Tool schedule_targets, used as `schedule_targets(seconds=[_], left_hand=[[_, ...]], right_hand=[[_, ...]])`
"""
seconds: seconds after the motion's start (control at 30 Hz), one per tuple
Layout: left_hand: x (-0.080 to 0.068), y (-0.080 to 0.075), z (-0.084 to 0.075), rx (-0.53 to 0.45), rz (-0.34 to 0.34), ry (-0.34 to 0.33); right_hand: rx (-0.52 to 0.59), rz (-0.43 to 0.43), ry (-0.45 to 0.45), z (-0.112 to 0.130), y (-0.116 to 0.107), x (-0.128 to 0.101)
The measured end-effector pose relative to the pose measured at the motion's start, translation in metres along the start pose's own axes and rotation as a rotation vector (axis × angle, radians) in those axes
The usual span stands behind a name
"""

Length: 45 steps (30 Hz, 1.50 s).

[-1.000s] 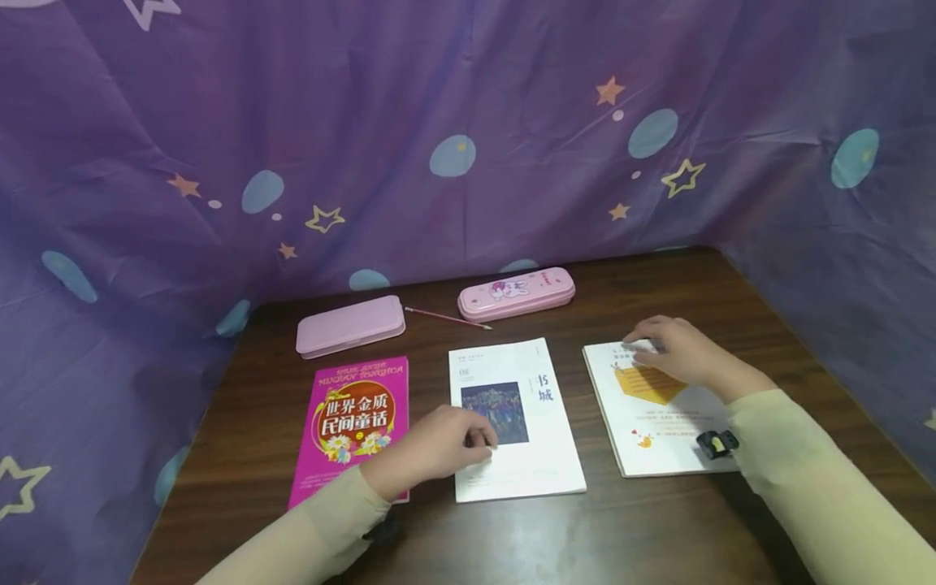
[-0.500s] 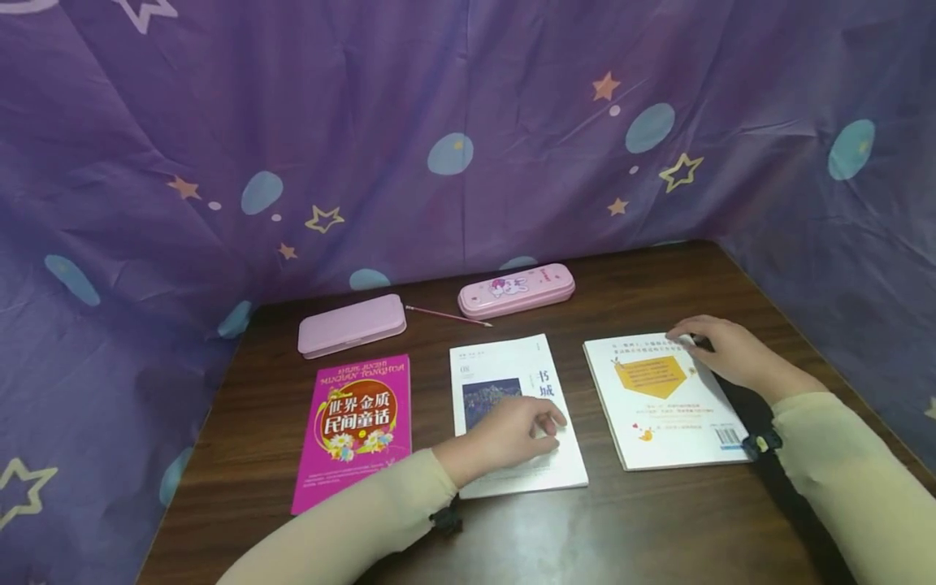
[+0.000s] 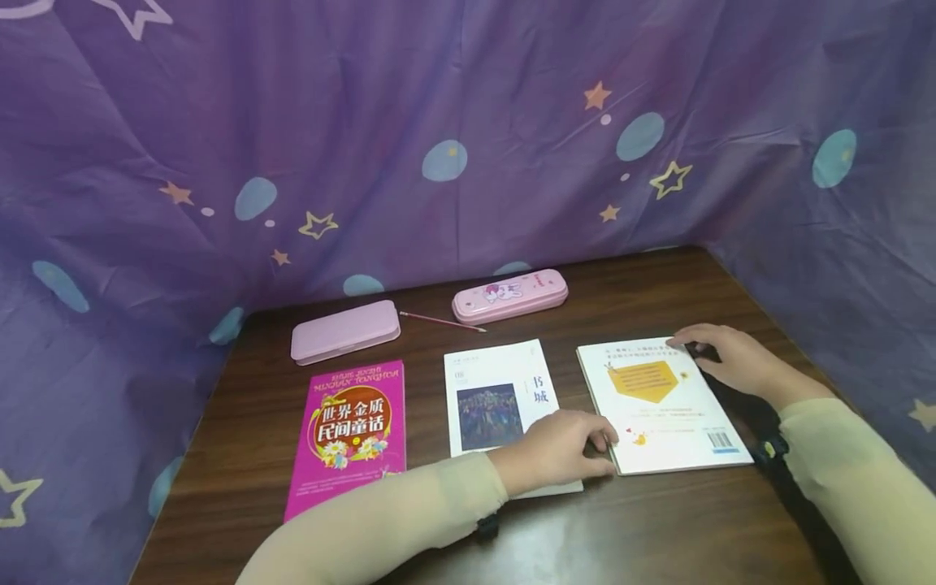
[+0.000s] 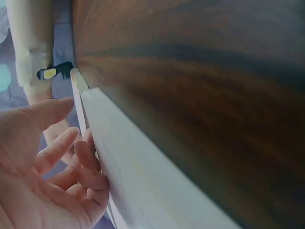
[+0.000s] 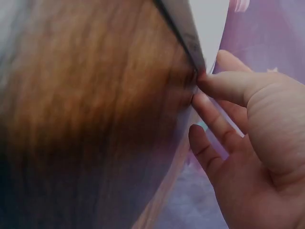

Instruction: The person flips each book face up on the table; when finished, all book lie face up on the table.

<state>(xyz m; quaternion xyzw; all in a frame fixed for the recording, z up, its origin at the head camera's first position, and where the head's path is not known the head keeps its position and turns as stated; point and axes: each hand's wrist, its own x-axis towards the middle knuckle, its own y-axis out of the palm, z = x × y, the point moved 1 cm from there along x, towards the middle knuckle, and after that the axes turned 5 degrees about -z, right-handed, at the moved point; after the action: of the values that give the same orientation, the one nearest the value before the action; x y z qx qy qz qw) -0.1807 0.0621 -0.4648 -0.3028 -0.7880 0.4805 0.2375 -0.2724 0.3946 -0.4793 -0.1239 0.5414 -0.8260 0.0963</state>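
Observation:
A white book with a yellow arrow-shaped panel and a barcode lies back cover up at the right. At its far right corner is my right hand; in the right wrist view the thumb and a finger pinch that corner. My left hand reaches across the white book with a dark picture, its loosely curled fingers right at the first book's left edge. Nothing lies between the left thumb and fingers in the left wrist view. The left forearm covers part of the middle book.
A magenta book lies left of the two white ones. Behind stand a plain pink case and a pink pencil case with a rabbit, with a pencil between them. A purple star-patterned curtain backs the wooden table.
My left hand has moved right, from beside the magenta book across the middle book to the right book's edge. My right hand has drawn back from that book's cover to its far right corner.

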Motion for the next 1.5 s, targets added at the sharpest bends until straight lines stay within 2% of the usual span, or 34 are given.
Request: schedule_targets(seconds=[0.13,0.33,0.43,0.6,0.73,0.87,1.17,1.3,1.5], left_hand=[[0.004,0.004,-0.007,0.062,0.004,-0.001],[0.008,0.008,-0.010,0.048,-0.029,0.018],[0.009,0.009,-0.012,0.065,-0.061,-0.005],[0.009,0.010,-0.015,0.081,-0.095,-0.063],[0.008,0.009,-0.017,0.071,-0.093,-0.096],[0.007,0.008,-0.017,0.086,-0.082,-0.133],[0.003,0.007,-0.017,0.104,-0.045,-0.127],[0.003,0.007,-0.016,0.119,-0.050,-0.120],[0.000,0.009,-0.019,0.209,-0.084,-0.117]], right_hand=[[0.011,-0.002,-0.007,-0.005,0.002,0.002],[0.001,-0.019,-0.048,-0.009,0.000,0.001],[-0.001,-0.010,-0.061,-0.009,-0.002,0.003],[0.047,0.008,0.003,-0.009,-0.004,0.004],[0.099,0.009,0.069,-0.013,-0.005,0.004],[0.106,-0.016,0.081,-0.018,-0.005,0.004],[0.047,-0.095,-0.016,-0.028,-0.007,-0.005],[0.066,-0.111,-0.020,-0.029,-0.012,-0.008],[0.136,-0.150,-0.095,-0.028,-0.021,-0.011]])
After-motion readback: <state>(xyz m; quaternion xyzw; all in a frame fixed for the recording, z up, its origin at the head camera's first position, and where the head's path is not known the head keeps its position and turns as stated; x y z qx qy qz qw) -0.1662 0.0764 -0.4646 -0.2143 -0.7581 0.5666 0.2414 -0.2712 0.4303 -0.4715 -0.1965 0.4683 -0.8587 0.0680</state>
